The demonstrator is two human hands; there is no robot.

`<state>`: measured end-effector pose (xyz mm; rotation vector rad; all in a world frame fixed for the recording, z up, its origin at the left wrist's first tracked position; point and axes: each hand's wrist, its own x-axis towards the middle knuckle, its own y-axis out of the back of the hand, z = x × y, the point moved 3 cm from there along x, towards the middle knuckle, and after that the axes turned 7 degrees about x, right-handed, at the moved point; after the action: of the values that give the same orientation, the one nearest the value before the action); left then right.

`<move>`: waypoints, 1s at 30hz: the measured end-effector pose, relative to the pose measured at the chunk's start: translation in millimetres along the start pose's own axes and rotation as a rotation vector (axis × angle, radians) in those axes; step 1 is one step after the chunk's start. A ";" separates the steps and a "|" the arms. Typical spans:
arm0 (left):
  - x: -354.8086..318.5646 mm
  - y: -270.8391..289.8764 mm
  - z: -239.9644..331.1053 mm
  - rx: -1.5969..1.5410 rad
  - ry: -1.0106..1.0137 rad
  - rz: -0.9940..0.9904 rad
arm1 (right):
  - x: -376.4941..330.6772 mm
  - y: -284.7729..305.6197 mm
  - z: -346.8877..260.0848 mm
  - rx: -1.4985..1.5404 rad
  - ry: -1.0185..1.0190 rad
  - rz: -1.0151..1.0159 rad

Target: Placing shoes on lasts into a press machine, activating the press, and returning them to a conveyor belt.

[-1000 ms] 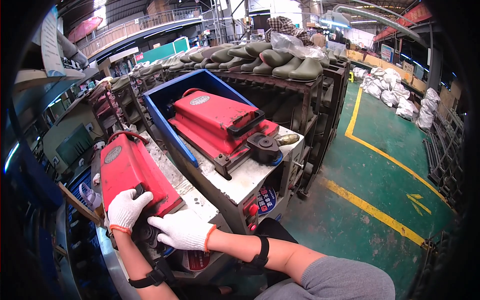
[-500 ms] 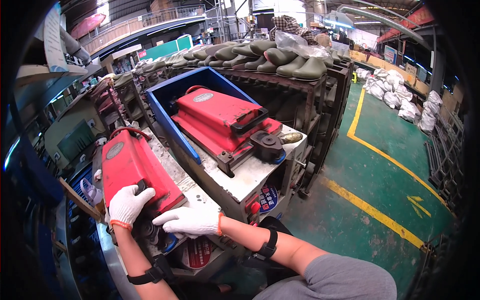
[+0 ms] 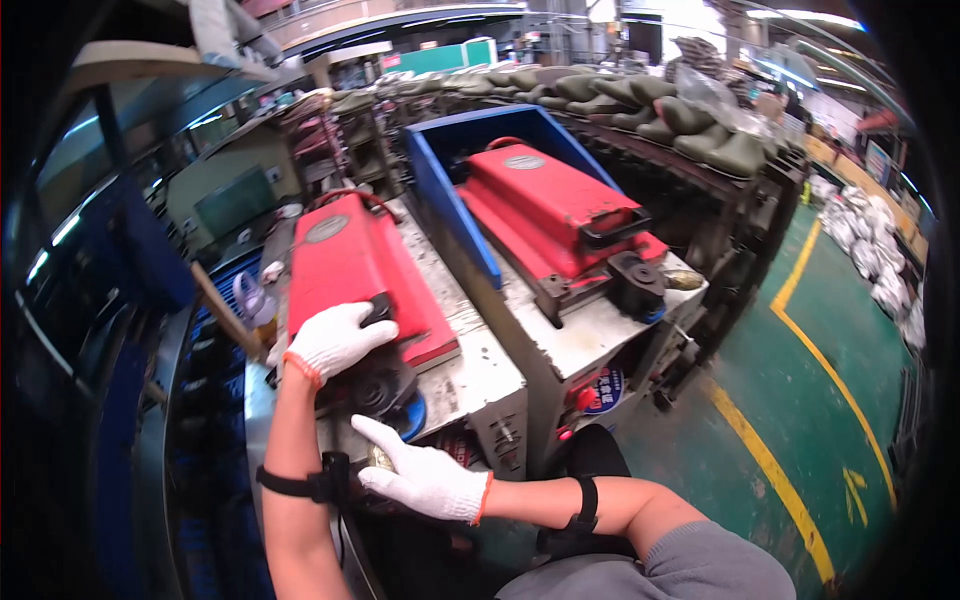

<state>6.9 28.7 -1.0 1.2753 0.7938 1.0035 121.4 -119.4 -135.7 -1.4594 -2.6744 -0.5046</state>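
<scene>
L hand [image 3: 340,342] curled on black handle [image 3: 378,308]; R hand [image 3: 428,482] spread at brass-coloured knob [image 3: 380,457], contact unclear.
Pref.: L steady, R wrapping knob fully.

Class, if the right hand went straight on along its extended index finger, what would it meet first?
The right hand would most likely meet the dark fitting at the front of the left red machine; depth is unclear, so the left forearm could come first.

Left hand [image 3: 343,338]: gloved, fingers [image 3: 352,313] curled
Right hand [image 3: 428,478]: gloved, thumb [image 3: 385,483] and forefinger [image 3: 379,435] spread
Left forearm [image 3: 298,520]: stretched forward
Right forearm [image 3: 535,499]: angled leftward, elbow [image 3: 645,497] bent
</scene>
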 end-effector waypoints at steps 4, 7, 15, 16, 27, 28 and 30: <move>-5.1 13.3 -7.7 -0.055 0.010 -0.126 | 12.0 -15.9 -22.9 -0.283 0.087 -0.158; -12.8 21.0 -11.6 0.014 0.021 -0.080 | 13.4 -3.7 -37.2 -0.294 0.040 -0.289; -5.3 82.8 -8.9 0.116 -0.001 0.213 | 32.5 77.0 -52.7 -0.488 0.490 0.029; -7.2 93.3 -12.2 0.136 0.019 0.275 | 44.2 85.8 -52.3 -0.486 0.505 0.046; -3.8 160.8 -44.3 0.574 -0.365 1.120 | 224.1 88.6 -22.4 -0.916 -0.165 0.026; -11.7 160.5 -39.4 0.409 -0.359 1.077 | 232.5 86.2 -17.6 -0.951 -0.224 0.047; -46.3 150.9 -19.7 0.103 -0.197 0.937 | 241.8 79.8 -12.1 -1.022 -0.228 0.034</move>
<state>-52.5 -5.8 142.5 1.8551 0.0493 1.5384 52.5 112.4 -55.3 -1.7836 -2.6133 -2.0113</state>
